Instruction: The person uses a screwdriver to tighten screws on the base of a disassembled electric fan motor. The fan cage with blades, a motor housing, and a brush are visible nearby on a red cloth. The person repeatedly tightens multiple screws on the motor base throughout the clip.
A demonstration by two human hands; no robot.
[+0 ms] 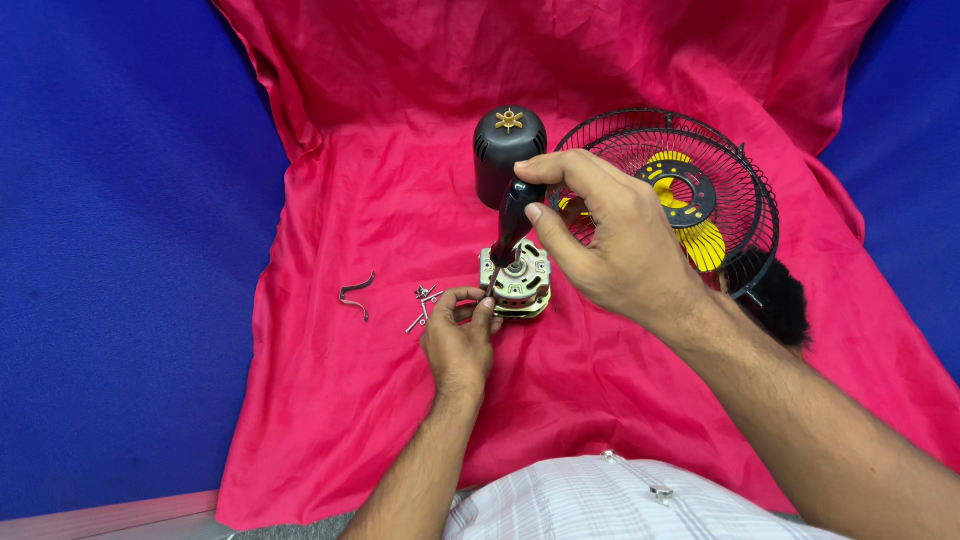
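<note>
A crumpled red cloth (pixel 380 420) with a faint satin sheen lies over a matt, felt-like blue surface (pixel 110 250). At the cloth's middle stands a small motor of bare silvery metal and brassy laminations (pixel 520 285), dull with a few bright glints. Just above it is a matt black plastic motor cover, ribbed at its side, with a small brass-coloured star piece on top (pixel 508 140). The black screwdriver handle (pixel 515 215) over the motor looks glossy. Left of the motor lie shiny little metal screws (pixel 425 300) and a dull grey bent metal clip (pixel 355 295). Right of the motor are a black wire fan grille, semi-glossy (pixel 700 150), and smooth yellow plastic fan blades (pixel 705 245).
</note>
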